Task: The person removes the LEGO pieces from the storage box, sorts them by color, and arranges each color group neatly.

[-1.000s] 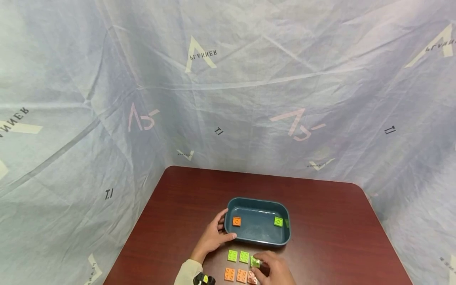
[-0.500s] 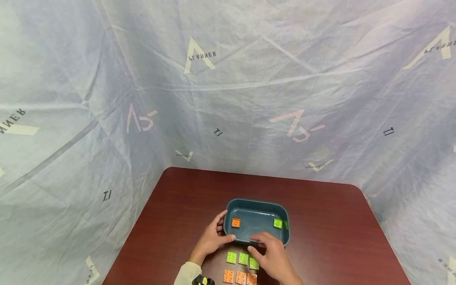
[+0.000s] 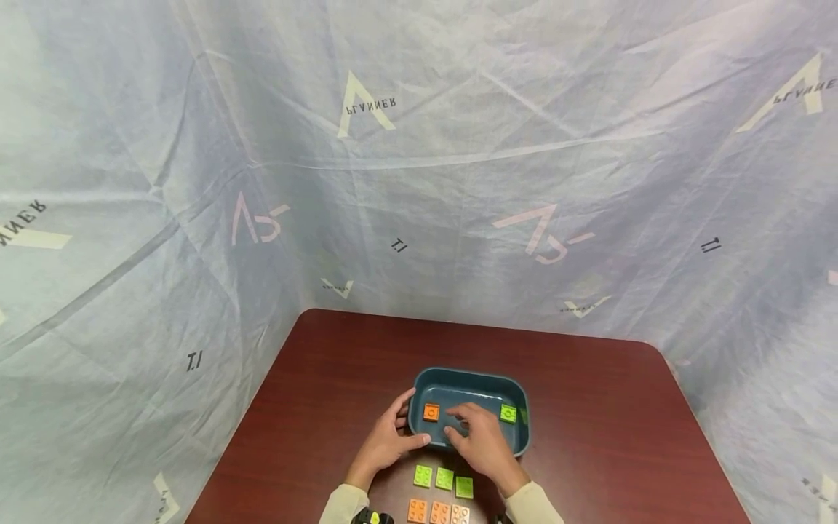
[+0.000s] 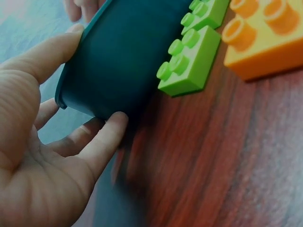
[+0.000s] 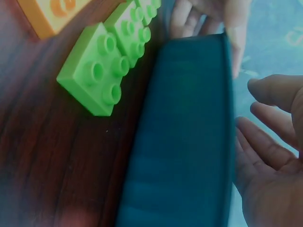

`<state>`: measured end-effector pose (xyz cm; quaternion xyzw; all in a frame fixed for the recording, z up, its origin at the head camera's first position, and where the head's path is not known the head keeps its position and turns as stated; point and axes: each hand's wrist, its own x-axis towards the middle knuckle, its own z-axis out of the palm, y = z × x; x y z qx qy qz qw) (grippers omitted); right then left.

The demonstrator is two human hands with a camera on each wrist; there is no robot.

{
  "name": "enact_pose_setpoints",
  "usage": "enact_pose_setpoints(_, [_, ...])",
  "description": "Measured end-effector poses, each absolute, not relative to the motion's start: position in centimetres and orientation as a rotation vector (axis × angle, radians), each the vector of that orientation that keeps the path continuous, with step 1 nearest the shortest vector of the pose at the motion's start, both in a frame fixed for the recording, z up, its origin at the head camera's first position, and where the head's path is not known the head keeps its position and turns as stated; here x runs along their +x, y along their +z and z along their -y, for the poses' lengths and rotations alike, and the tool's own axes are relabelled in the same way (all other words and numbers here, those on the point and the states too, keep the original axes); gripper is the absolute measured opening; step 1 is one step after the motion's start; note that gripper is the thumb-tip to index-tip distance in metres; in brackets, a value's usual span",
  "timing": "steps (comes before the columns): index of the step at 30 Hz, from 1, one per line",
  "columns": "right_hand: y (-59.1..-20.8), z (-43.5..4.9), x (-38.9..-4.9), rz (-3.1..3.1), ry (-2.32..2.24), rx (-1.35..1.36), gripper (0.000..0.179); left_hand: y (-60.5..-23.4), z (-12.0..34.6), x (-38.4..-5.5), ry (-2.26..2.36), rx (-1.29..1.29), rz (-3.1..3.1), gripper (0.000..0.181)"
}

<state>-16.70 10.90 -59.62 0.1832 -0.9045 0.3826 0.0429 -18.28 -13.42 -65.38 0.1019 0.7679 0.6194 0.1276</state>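
At the left end of a dark teal plastic tray (image 3: 468, 372), my left hand (image 3: 386, 440) grips the corner. The left wrist view shows its thumb (image 4: 61, 49) at the rim and its fingers against the outer wall. My right hand (image 3: 486, 442) hovers over the tray's near side, thumb and fingers apart with nothing between them. Inside the tray, an orange toy brick (image 3: 431, 413) lies at the left and a green toy brick (image 3: 508, 413) at the right, both with their hollow undersides up.
In front of the tray, a row of three green bricks (image 3: 444, 478) sits studs up on the red-brown table (image 3: 314, 407). Nearer me is a row of three orange bricks (image 3: 440, 512). Pale printed cloth (image 3: 419, 189) hangs behind and beside the table.
My right hand has left the rightmost green and orange bricks and moved forward over the tray. The left hand keeps its hold, and the bricks in the tray stay put.
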Motion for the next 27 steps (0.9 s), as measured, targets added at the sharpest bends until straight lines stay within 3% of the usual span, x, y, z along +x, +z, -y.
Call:
enact_pose_setpoints(12, [-61.5,-9.4,-19.9,2.924,1.069,0.623,0.034,-64.9,13.5,-18.3,1.834,0.321,-2.187,0.093])
enact_pose_setpoints(27, [-62.1,-7.4,-21.8,2.930,0.905,0.822,0.025,-64.8,13.2,-18.3,1.828,0.302,-2.259,0.092])
